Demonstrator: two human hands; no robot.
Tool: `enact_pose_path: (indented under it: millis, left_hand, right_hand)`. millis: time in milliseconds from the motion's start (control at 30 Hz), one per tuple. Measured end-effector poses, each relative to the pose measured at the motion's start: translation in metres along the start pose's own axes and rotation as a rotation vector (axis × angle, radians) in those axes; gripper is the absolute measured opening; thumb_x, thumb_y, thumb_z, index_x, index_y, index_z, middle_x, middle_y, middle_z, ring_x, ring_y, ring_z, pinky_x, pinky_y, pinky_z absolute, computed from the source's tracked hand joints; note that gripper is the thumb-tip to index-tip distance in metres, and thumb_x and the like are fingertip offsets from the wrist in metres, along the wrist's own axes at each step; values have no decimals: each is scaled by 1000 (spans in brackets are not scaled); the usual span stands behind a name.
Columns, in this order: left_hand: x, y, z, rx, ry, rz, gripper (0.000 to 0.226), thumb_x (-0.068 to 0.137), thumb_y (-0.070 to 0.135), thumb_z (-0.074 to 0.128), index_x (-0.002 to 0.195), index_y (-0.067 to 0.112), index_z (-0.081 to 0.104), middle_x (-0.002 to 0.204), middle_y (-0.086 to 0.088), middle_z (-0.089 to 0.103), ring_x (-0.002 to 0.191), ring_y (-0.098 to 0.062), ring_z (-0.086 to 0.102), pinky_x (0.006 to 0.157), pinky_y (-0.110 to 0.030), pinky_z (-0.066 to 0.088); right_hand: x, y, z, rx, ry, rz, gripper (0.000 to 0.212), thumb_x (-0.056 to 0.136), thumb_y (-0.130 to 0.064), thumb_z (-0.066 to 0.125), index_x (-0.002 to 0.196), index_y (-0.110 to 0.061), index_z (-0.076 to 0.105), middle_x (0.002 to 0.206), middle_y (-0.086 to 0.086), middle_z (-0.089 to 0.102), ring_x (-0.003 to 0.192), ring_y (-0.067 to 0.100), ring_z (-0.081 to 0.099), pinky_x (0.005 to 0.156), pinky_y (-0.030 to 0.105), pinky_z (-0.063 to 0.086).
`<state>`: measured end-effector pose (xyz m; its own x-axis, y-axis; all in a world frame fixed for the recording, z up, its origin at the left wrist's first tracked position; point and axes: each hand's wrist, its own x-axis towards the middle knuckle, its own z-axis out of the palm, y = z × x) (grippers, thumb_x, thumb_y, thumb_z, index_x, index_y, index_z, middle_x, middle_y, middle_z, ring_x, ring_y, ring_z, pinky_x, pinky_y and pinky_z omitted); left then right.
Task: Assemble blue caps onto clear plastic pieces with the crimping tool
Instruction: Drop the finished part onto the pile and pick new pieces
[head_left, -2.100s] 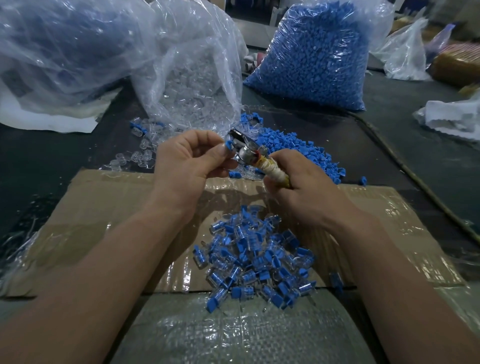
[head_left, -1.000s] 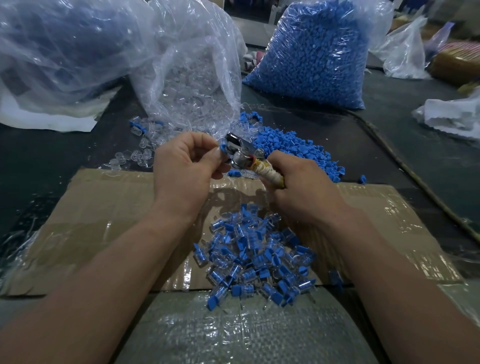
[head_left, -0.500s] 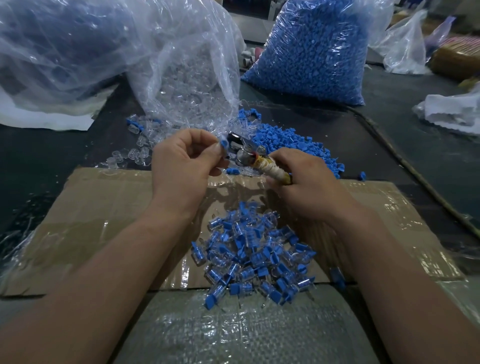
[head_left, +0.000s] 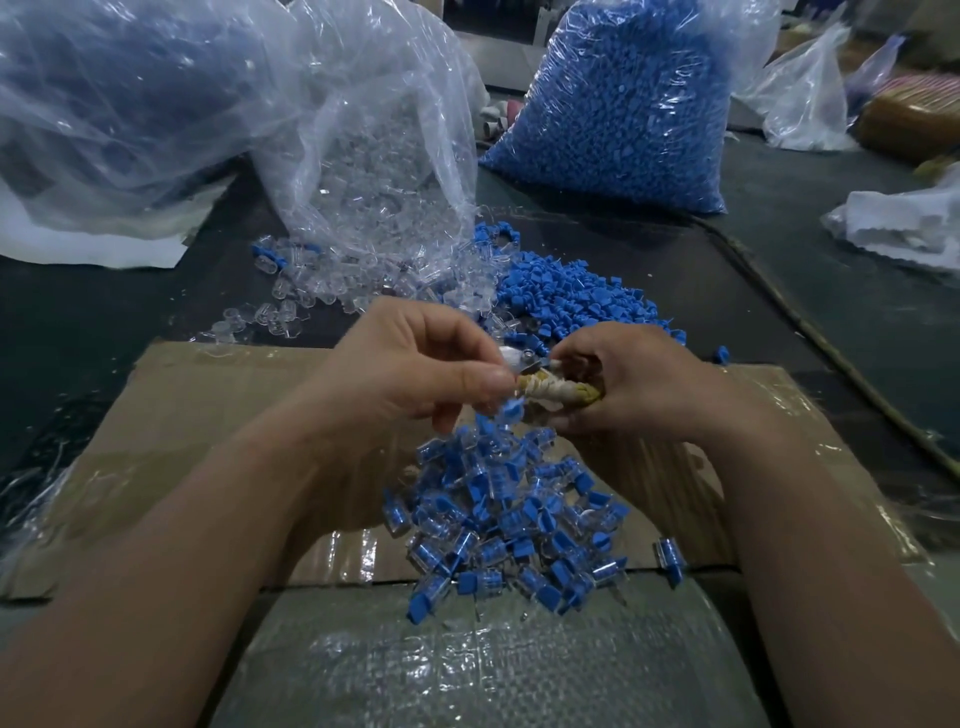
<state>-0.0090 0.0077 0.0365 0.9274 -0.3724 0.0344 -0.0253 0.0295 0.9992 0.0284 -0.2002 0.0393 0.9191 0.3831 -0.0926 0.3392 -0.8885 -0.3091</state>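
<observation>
My right hand (head_left: 639, 384) grips the crimping tool (head_left: 550, 391) by its cloth-wrapped handle, and the metal head (head_left: 519, 359) points left. My left hand (head_left: 415, 374) has its thumb and fingers curled at the tool head. One capped piece (head_left: 506, 412), blue on clear, is blurred just under my left thumb tip, and I cannot tell whether it is held. Below both hands, a pile of capped pieces (head_left: 509, 519) lies on the cardboard sheet (head_left: 218, 415). Loose blue caps (head_left: 571, 296) and loose clear pieces (head_left: 311, 291) lie beyond the hands.
An open bag of clear pieces (head_left: 374, 156) stands behind the loose ones, with a full bag of blue caps (head_left: 623, 104) to its right. A large clear bag (head_left: 114, 104) sits at far left. White and clear bags (head_left: 904, 223) lie at the right. Woven plastic sheet (head_left: 467, 665) covers the near edge.
Both hands and the tool have come down and nearer, over the pile. The tool lies flatter. The capped piece, earlier held at the tool's jaws, is now below my left thumb.
</observation>
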Motion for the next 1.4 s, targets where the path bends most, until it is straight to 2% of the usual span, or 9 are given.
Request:
enact_pose_path:
  millis: [133,267,400,533,667,767,967,1167,1400]
  left_hand:
    - [-1,-1,1,42,-5,-23,16,62,29,70,63,14,69,53,-1,62,39,-7,44,38,-13,35]
    - [8,-9,-7,24,423,27,10,80,15,65,73,7,66,56,0,62,40,-5,46,39,-13,39]
    - [22,-20,-24,87,773,9,19,84,4,61,72,18,64,59,2,63,42,-1,52,42,-12,41]
    - [26,-26,-35,285,887,-4,14,83,6,62,84,19,68,69,11,63,62,-1,58,59,-17,46]
    - [21,-27,-31,572,813,4,23,80,7,66,98,21,67,87,4,64,80,-8,60,80,-27,48]
    - [20,-29,-29,755,761,-30,34,79,9,68,111,17,64,102,-3,63,89,-14,56,81,-28,42]
    - [23,-32,-31,908,635,-121,46,84,15,64,129,19,53,132,-9,52,121,-27,47,102,-39,34]
    - [28,-41,-31,1039,439,-136,54,88,24,58,139,22,40,143,-6,40,131,-27,34,109,-42,25]
    - [28,-43,-27,1176,436,-107,44,94,27,47,138,30,40,143,-4,38,132,-25,29,108,-42,23]
  right_hand:
    - [-1,1,-1,9,-58,10,72,50,-58,75,114,-32,53,93,-21,45,90,6,45,73,28,36]
    - [-4,0,-4,140,-93,42,80,42,-75,54,112,-36,55,92,-27,45,85,-5,43,65,16,32]
    - [-1,1,-3,96,-27,22,41,78,-58,53,106,-29,62,100,-12,59,91,7,52,78,26,43]
    - [0,0,-1,20,5,-3,25,87,-42,54,104,-26,64,99,-9,60,91,10,52,79,30,43]
    - [1,1,0,7,21,-11,24,87,-41,55,105,-26,63,93,-12,56,89,9,52,77,28,43]
    - [2,1,1,5,30,-19,24,87,-41,56,105,-26,64,91,-13,55,87,9,52,77,28,44]
    - [2,1,2,19,55,-35,23,87,-39,57,103,-25,65,79,-23,47,83,6,50,74,26,42]
    - [2,0,2,20,48,-43,23,87,-38,57,104,-24,65,79,-23,46,80,2,48,73,24,41]
    - [2,-1,3,4,48,-56,25,87,-37,57,106,-23,64,79,-22,46,78,1,46,72,24,40]
